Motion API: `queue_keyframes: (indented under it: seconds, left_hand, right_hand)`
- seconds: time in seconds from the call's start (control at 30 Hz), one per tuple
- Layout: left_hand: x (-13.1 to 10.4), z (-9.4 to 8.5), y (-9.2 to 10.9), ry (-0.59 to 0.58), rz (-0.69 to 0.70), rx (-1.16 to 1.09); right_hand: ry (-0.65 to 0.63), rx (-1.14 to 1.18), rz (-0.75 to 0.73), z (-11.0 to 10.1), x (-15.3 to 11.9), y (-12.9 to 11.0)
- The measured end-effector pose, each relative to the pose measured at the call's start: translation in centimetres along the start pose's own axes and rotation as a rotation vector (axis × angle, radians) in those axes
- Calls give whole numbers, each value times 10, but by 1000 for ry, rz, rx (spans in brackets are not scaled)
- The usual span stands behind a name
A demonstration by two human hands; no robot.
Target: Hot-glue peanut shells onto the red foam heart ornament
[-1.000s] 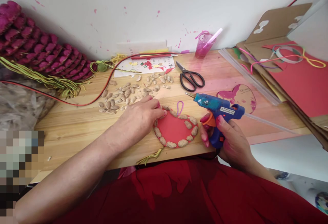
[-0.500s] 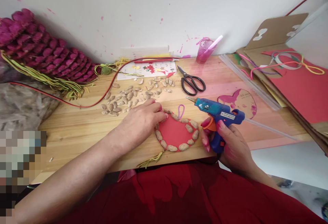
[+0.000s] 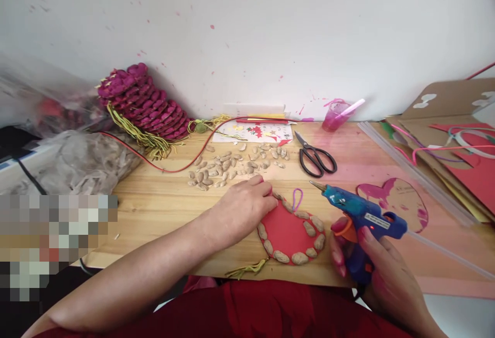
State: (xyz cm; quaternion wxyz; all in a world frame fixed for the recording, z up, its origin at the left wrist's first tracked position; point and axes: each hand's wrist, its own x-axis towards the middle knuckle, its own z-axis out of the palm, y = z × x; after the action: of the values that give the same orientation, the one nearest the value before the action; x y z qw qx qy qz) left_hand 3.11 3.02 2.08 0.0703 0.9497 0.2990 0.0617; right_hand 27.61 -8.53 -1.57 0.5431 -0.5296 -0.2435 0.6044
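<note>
A red heart (image 3: pixel 288 232) edged with peanuts lies flat near the table's front edge. One more peanut (image 3: pixel 309 228) sits inside its right side. A purple loop (image 3: pixel 297 199) stands at its top notch and a yellow-green tassel (image 3: pixel 247 269) trails from its lower left. My left hand (image 3: pixel 247 204) has its fingers closed at the heart's upper left border; they hide what is between them. To the right, my right hand (image 3: pixel 381 260) grips a blue hot glue gun (image 3: pixel 359 211), its nozzle pointing left above the table. A clear glue stick (image 3: pixel 448 250) extends from its back.
Loose peanuts (image 3: pixel 220 167) lie behind the heart, near black scissors (image 3: pixel 315 156). A pink-stained cup (image 3: pixel 335 115) stands by the wall. A paint-marked cardboard heart (image 3: pixel 402 198) lies right, beside cardboard and red sheets (image 3: pixel 474 167). A red-black cord (image 3: pixel 181 170) crosses the table. Plastic bags (image 3: pixel 96 165) are left.
The camera view has shifted, so everything appears lower and further right. My left hand stays at the heart's upper left border. My right hand still holds the glue gun to the right.
</note>
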Motion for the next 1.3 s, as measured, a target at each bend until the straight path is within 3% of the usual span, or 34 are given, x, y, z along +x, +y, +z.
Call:
queue_keyframes:
  seconds: [0.13, 0.47, 0.73, 0.83, 0.93, 1.3]
  left_hand:
    - [1, -2, 1, -16, -6, -6]
    - [1, -5, 3, -31, -36, 23]
    - [0, -6, 3, -11, -12, 44]
    - [0, -3, 2, 5, -6, 52]
    - [0, -1, 1, 23, 7, 58]
    - [-1, -3, 2, 23, 5, 41]
  right_hand:
    - [-22, -32, -6, -5, 3, 2]
    - [101, 27, 74, 8, -4, -6]
    - [-40, -85, 44, -19, 10, 0]
    - [-12, -53, 62, -23, 13, 1]
    - [36, -33, 62, -23, 13, 1]
    - [-1, -34, 65, -13, 10, -5]
